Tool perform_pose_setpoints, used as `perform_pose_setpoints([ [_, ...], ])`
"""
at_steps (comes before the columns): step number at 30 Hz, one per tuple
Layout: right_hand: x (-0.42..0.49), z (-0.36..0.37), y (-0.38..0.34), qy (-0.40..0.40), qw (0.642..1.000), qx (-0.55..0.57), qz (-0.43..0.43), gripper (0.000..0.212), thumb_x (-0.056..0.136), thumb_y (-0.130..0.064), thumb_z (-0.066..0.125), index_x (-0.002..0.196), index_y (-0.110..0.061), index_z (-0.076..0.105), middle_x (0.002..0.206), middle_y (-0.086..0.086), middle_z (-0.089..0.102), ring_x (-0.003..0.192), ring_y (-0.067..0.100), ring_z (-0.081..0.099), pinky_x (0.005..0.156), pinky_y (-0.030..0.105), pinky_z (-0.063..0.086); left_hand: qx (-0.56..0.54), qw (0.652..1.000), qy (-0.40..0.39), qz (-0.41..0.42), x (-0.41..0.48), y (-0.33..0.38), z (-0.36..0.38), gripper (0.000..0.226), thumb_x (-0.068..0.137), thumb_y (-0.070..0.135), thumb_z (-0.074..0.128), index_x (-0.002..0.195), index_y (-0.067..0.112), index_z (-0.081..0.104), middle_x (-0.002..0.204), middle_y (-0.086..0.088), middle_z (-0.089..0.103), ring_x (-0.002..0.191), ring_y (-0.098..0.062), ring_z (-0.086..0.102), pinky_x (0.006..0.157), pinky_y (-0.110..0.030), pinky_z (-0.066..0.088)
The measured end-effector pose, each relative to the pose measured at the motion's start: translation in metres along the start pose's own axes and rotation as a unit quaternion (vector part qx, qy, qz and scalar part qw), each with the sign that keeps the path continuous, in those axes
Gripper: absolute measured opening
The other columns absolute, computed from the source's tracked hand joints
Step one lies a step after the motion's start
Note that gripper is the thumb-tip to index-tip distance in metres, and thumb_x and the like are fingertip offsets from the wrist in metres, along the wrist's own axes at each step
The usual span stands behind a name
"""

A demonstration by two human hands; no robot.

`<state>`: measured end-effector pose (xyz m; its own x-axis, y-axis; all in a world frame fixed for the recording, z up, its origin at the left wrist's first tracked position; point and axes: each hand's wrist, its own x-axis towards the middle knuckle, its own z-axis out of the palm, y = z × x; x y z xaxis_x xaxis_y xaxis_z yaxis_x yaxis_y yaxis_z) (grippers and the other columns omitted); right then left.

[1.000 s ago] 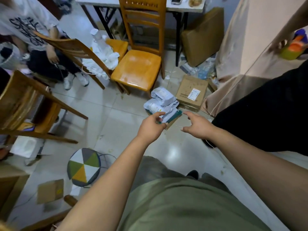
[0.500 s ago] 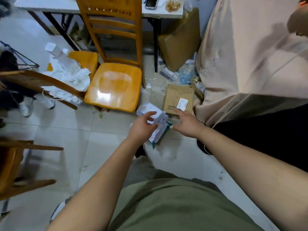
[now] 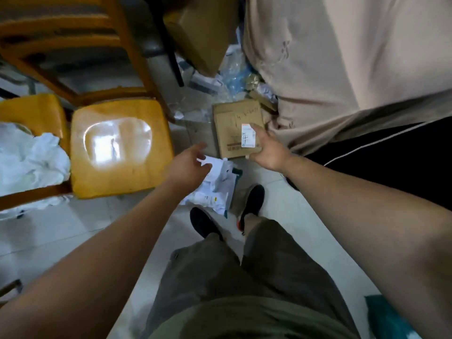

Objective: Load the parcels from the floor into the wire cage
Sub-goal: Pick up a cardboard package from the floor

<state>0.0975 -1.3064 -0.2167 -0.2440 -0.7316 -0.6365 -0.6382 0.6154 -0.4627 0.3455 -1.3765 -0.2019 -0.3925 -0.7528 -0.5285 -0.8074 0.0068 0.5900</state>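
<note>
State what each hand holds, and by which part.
Right hand touches the flat brown cardboard box at its near right corner; a firm grip cannot be told. Left hand holds nothing.

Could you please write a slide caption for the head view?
Right hand at a labelled box, left hand over white mailers, on the floor beside a chair.

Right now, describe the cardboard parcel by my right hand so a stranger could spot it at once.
Find the yellow chair seat; on the floor just right of it lies a flat brown cardboard box, beyond the heap of white mailers. Unlike the larger box propped farther back, it carries a white label with a handwritten 4, beside the right hand.
</note>
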Motion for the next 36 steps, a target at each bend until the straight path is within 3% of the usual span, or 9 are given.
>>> perform_pose_setpoints([
  [5, 0.106, 0.009, 0.068, -0.012, 0.999, -0.036, 0.034, 0.121, 0.066, -0.058, 0.079, 0.161, -0.045, 0.005, 0.159, 0.022, 0.029, 0.148, 0.037, 0.032, 0.119, 0.041, 0.035, -0.038, 0.998, -0.042, 0.006, 0.116, -0.022, 0.061, 0.105, 0.077, 0.046, 0.079, 0.162, 0.039, 0.017, 0.145, -0.011, 0.05, 0.13, -0.028, 0.054, 0.107, -0.047, 0.049],
  [8, 0.181, 0.024, 0.11, -0.027, 0.998, -0.049, 0.015, 0.126, 0.061, -0.069, 0.08, 0.159, -0.048, 0.003, 0.163, 0.022, 0.025, 0.15, 0.038, 0.028, 0.119, 0.042, 0.034, -0.071, 0.995, -0.064, 0.01, 0.187, -0.034, 0.103, 0.142, 0.063, 0.053, 0.09, 0.161, 0.042, -0.012, 0.162, -0.012, 0.028, 0.149, -0.034, 0.032, 0.117, -0.058, 0.035],
  [11, 0.261, 0.046, 0.147, -0.04, 0.997, -0.068, -0.003, 0.12, 0.075, -0.054, 0.085, 0.161, -0.043, 0.002, 0.164, 0.027, 0.02, 0.151, 0.041, 0.024, 0.116, 0.036, 0.031, -0.064, 0.99, -0.083, 0.093, 0.257, -0.045, 0.147, 0.157, 0.049, 0.064, 0.087, 0.16, 0.024, -0.016, 0.169, -0.017, -0.001, 0.155, -0.041, 0.003, 0.124, -0.061, 0.014],
  [14, 0.339, 0.077, 0.188, -0.033, 0.996, -0.08, -0.006, 0.127, 0.067, -0.062, 0.086, 0.157, -0.055, -0.004, 0.168, 0.022, 0.005, 0.153, 0.043, 0.019, 0.119, 0.042, 0.029, -0.05, 0.989, -0.101, 0.095, 0.333, -0.076, 0.199, 0.171, 0.033, 0.084, 0.081, 0.158, 0.028, -0.021, 0.17, -0.017, -0.012, 0.155, -0.043, -0.013, 0.123, -0.066, 0.004],
  [17, 0.398, 0.104, 0.231, -0.02, 0.996, -0.084, 0.007, 0.137, 0.06, -0.065, 0.089, 0.153, -0.06, -0.011, 0.169, 0.017, -0.016, 0.156, 0.04, -0.004, 0.125, 0.053, 0.017, -0.057, 0.991, -0.118, 0.012, 0.394, -0.115, 0.247, 0.167, 0.042, 0.058, 0.095, 0.159, 0.041, -0.022, 0.167, -0.015, -0.027, 0.152, -0.041, -0.024, 0.124, -0.063, 0.009],
  [20, 0.43, 0.121, 0.263, -0.01, 0.999, -0.047, 0.013, 0.147, 0.054, -0.059, 0.095, 0.152, -0.06, -0.014, 0.168, 0.017, -0.018, 0.156, 0.036, -0.01, 0.124, 0.051, 0.012, -0.062, 0.991, -0.109, -0.044, 0.429, -0.146, 0.274, 0.16, 0.051, 0.034, 0.102, 0.155, 0.055, -0.019, 0.161, -0.015, -0.04, 0.152, -0.036, -0.024, 0.122, -0.052, 0.015],
  [26, 0.45, 0.137, 0.291, -0.018, 0.994, 0.093, -0.062, 0.149, 0.053, -0.046, 0.101, 0.156, -0.056, -0.007, 0.172, -0.006, 0.005, 0.156, 0.009, 0.008, 0.125, 0.03, 0.017, -0.111, 0.991, -0.068, -0.027, 0.446, -0.174, 0.289, 0.159, 0.05, 0.034, 0.102, 0.155, 0.056, -0.016, 0.167, -0.01, 0.007, 0.155, -0.033, 0.016, 0.119, -0.053, 0.028],
  [33, 0.44, 0.127, 0.274, 0.02, 0.992, 0.114, -0.046, 0.149, 0.053, -0.033, 0.101, 0.156, -0.058, -0.004, 0.172, -0.004, 0.002, 0.157, 0.012, 0.001, 0.124, 0.028, 0.014, -0.125, 0.991, -0.045, -0.022, 0.437, -0.154, 0.275, 0.16, 0.049, 0.03, 0.103, 0.153, 0.061, -0.015, 0.166, -0.01, 0.014, 0.152, -0.031, 0.024, 0.119, -0.053, 0.033],
  [36, 0.43, 0.11, 0.258, 0.032, 0.991, 0.114, -0.059, 0.15, 0.048, -0.039, 0.101, 0.152, -0.065, -0.004, 0.172, -0.002, -0.001, 0.158, 0.017, 0.0, 0.127, 0.044, 0.015, -0.108, 0.994, -0.032, 0.008, 0.431, -0.141, 0.257, 0.159, 0.051, 0.031, 0.102, 0.156, 0.055, -0.016, 0.169, -0.01, 0.01, 0.155, -0.032, 0.018, 0.121, -0.051, 0.025],
])
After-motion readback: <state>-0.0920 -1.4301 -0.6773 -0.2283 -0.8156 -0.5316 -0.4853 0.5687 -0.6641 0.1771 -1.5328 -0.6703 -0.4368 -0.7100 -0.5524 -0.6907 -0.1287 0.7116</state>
